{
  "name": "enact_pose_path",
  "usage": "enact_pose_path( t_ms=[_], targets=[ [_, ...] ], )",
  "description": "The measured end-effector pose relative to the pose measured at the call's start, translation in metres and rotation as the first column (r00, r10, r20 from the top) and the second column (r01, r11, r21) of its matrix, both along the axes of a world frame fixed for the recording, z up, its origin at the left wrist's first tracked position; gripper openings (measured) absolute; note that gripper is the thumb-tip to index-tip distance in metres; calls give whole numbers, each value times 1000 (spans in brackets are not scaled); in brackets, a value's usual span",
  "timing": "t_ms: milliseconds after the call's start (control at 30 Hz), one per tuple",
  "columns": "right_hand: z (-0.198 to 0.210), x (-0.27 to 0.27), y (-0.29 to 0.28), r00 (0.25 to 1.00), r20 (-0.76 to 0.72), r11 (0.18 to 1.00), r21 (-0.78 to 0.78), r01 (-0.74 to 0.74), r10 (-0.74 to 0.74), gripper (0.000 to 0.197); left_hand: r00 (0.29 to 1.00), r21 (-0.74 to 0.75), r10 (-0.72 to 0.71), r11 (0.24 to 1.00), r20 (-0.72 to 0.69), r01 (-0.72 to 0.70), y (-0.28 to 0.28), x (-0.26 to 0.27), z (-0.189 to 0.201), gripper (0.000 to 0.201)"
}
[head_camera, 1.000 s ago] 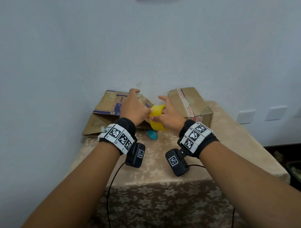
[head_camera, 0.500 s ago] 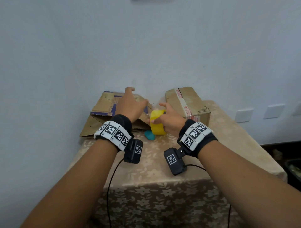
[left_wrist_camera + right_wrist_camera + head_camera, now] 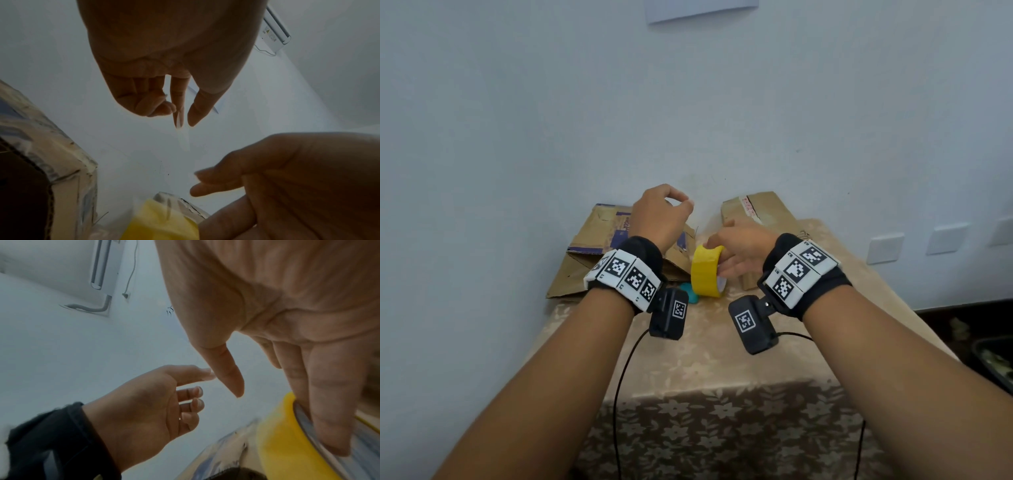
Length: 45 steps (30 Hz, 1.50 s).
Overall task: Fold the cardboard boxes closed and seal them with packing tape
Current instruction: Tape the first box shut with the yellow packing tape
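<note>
My right hand (image 3: 722,262) grips a yellow roll of packing tape (image 3: 705,272) just above the table, with fingers (image 3: 329,410) hooked through its core (image 3: 304,420). My left hand (image 3: 686,204) is raised above and left of the roll; its thumb and index finger pinch the end of a clear tape strip (image 3: 182,138) that runs down toward the roll (image 3: 162,222). Behind the left hand lies a slumped cardboard box with blue print (image 3: 595,246). A second box (image 3: 763,209) with a red-printed tape strip stands behind the right hand.
The boxes stand at the back of a small table with a beige flowered cloth (image 3: 705,359), against a pale wall. A small teal object (image 3: 693,297) lies on the cloth under the roll. Wall sockets (image 3: 885,248) are at the right; dark clutter lies on the floor, far right.
My left hand has risen up and leftward off the roll, drawing the tape end out. My right hand has kept hold of the roll and tipped it slightly lower.
</note>
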State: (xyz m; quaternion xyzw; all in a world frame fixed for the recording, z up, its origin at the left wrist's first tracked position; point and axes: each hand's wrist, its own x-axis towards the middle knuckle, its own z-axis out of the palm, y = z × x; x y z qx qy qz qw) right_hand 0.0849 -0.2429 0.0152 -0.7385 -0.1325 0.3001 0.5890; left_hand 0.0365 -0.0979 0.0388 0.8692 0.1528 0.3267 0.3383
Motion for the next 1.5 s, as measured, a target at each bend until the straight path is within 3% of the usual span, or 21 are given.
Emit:
enact_pose_path(
  t_ms=[100, 233, 467, 633, 800, 967, 1067, 1133, 1333, 1433, 1500],
  targets=[
    [7, 2, -7, 996, 83, 999, -23, 30, -28, 35, 1000, 3, -7, 1000, -12, 7, -2, 0, 0, 9],
    [13, 5, -10, 997, 69, 999, -29, 29, -27, 27, 999, -58, -24, 998, -47, 22, -1, 3, -6, 6],
    [19, 10, -17, 996, 79, 1000, -1, 31, -31, 48, 997, -169, -77, 983, -19, 72, -2, 7, -6, 7],
    [14, 25, -25, 941, 190, 933, 284, 222, -281, 31, 990, -247, -141, 959, -4, 136, -6, 12, -4, 9],
    [6, 48, -24, 879, 213, 867, 374, 330, -427, 35, 978, -377, -207, 908, -22, 184, -7, 24, -4, 19],
    [2, 72, -30, 816, 179, 790, 427, 440, -550, 40, 960, -369, -258, 907, -111, 202, -7, 52, 12, 20],
    [-4, 88, -36, 807, 155, 783, 400, 476, -570, 45, 915, -368, -336, 898, -223, 240, -12, 75, 24, 16],
    [-8, 99, -37, 822, 93, 776, 402, 485, -562, 45, 875, -382, -377, 890, -303, 250, -16, 92, 27, 3],
    [-7, 123, -35, 867, -72, 758, 454, 468, -492, 41, 815, -405, -395, 887, -423, 220, -19, 137, 18, 9],
    [-4, 128, -36, 879, -44, 786, 429, 446, -475, 38, 806, -397, -386, 894, -448, 207, -19, 149, 19, 7],
    [-2, 129, -36, 874, 58, 812, 402, 422, -482, 38, 805, -376, -368, 905, -464, 197, -18, 153, 23, 4]
  ],
)
